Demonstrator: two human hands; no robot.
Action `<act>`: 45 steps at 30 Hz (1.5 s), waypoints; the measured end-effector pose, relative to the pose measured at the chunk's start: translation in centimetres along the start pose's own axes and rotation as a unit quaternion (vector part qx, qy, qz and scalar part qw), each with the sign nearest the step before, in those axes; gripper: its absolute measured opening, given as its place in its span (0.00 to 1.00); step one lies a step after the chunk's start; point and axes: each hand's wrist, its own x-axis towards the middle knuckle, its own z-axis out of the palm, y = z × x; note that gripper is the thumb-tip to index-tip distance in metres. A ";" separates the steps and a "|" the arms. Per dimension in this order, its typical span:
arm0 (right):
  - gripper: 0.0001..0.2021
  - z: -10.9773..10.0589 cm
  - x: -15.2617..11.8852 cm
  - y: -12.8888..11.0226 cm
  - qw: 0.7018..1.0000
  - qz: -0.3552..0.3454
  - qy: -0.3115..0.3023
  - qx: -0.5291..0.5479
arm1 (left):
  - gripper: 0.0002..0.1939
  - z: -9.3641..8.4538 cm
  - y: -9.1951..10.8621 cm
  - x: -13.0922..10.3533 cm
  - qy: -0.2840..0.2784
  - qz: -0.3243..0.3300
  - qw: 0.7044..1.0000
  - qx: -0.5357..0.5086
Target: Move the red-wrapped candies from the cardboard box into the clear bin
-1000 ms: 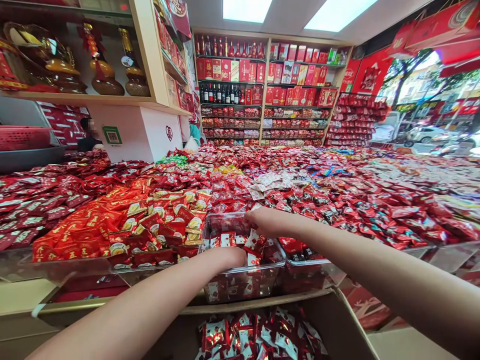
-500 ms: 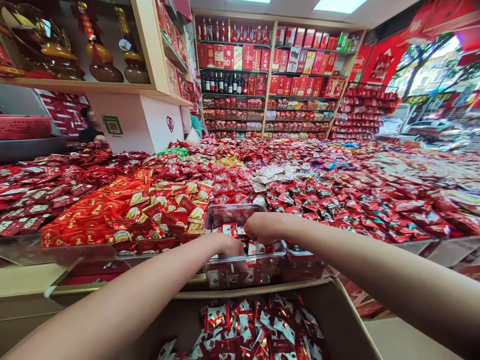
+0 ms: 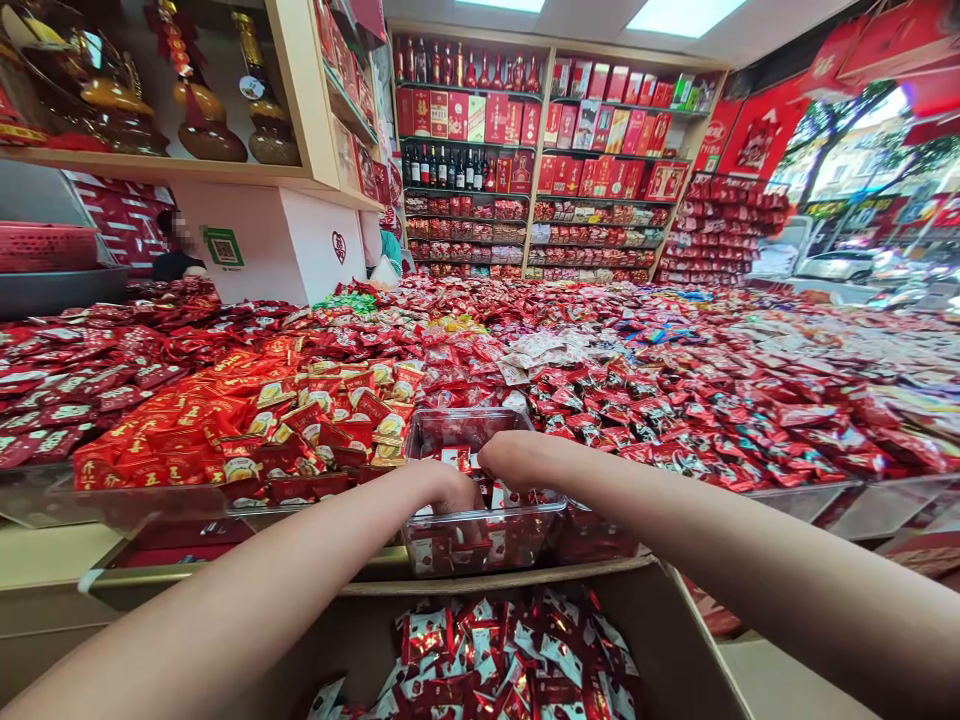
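Note:
Both hands reach into a clear plastic bin [image 3: 551, 520] that holds red and white wrapped packets [image 3: 499, 545]. My left hand [image 3: 454, 490] dips over the bin's front rim, its fingers down among the packets and seen only dimly through the clear wall. My right hand [image 3: 510, 460] is bent inward over the right part of the bin; its fingers are hidden behind the back of the hand and the packets. Just below the bin, an open cardboard box [image 3: 675, 640] holds a pile of similar red and white packets [image 3: 487, 650].
Heaps of red and gold packets [image 3: 322, 430] lie to the left, more red packets [image 3: 675, 420] to the right. A wooden cabinet [image 3: 225, 175] juts out at upper left. Stocked shelves [image 3: 551, 120] stand behind. A person [image 3: 176, 250] is partly visible at far left.
The view has shifted slightly. My right hand has moved a little left, nearer my left hand; my left hand stays inside the bin.

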 end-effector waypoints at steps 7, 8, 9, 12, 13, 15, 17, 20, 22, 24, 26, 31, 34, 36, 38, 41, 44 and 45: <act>0.17 1.1 0.8 -0.3 1.000 0.009 -0.005 0.016 | 0.10 0.1 0.4 -0.5 0.026 0.031 0.999 0.020; 0.17 1.3 1.0 -0.4 1.000 0.006 -0.013 0.017 | 0.09 0.1 0.5 -0.5 0.026 0.036 0.999 0.020; 0.18 1.4 1.1 -0.5 1.000 0.002 -0.023 0.018 | 0.10 0.1 0.5 -0.5 0.026 0.040 0.999 0.019; 0.18 1.5 1.2 -0.6 0.998 -0.016 -0.053 0.018 | 0.13 0.1 0.4 -0.3 0.023 0.046 0.999 0.016; 0.17 1.6 1.3 -0.5 0.998 -0.022 -0.061 0.019 | 0.14 0.1 0.3 -0.2 0.022 0.047 0.999 0.015; 0.17 1.7 1.4 -0.3 0.996 -0.033 -0.077 0.020 | 0.15 0.0 0.0 0.1 0.015 0.047 0.999 0.010; 0.17 1.9 1.7 0.0 0.994 -0.042 -0.095 0.028 | 0.14 0.0 -0.4 0.4 -0.003 0.045 0.999 -0.005; 0.19 2.5 2.2 0.4 0.989 -0.054 -0.128 0.051 | 0.13 0.1 -1.0 0.8 -0.042 0.039 0.997 -0.044; 0.20 2.9 2.5 0.6 0.985 -0.063 -0.147 0.072 | 0.14 0.3 -1.3 1.0 -0.064 0.039 0.994 -0.076; 0.21 3.2 2.9 0.9 0.979 -0.071 -0.167 0.097 | 0.14 0.5 -1.5 1.2 -0.080 0.041 0.990 -0.107; 0.21 3.5 3.3 1.1 0.971 -0.072 -0.190 0.124 | 0.15 0.6 -1.6 1.4 -0.088 0.039 0.987 -0.130; 0.21 4.0 4.1 1.7 0.949 -0.061 -0.248 0.187 | 0.18 0.7 -1.7 1.5 -0.101 0.019 0.983 -0.154; 0.22 4.1 4.3 1.8 0.935 -0.054 -0.274 0.219 | 0.19 0.7 -1.6 1.1 -0.117 0.004 0.979 -0.166; 0.21 4.2 4.4 1.9 0.927 -0.048 -0.289 0.236 | 0.20 0.7 -1.5 0.8 -0.120 0.000 0.978 -0.169; 0.20 4.4 4.6 1.9 0.922 -0.045 -0.295 0.247 | 0.20 0.7 -1.4 0.6 -0.117 0.001 0.979 -0.164; 0.18 4.7 5.0 1.9 0.920 -0.045 -0.296 0.254 | 0.20 0.6 -1.2 0.6 -0.103 0.003 0.984 -0.142; 0.20 4.8 5.2 1.7 0.917 -0.042 -0.301 0.259 | 0.19 0.5 -1.0 0.5 -0.081 0.002 0.991 -0.107; 0.20 4.8 5.3 1.7 0.915 -0.039 -0.306 0.261 | 0.19 0.4 -0.9 0.4 -0.071 0.003 0.993 -0.093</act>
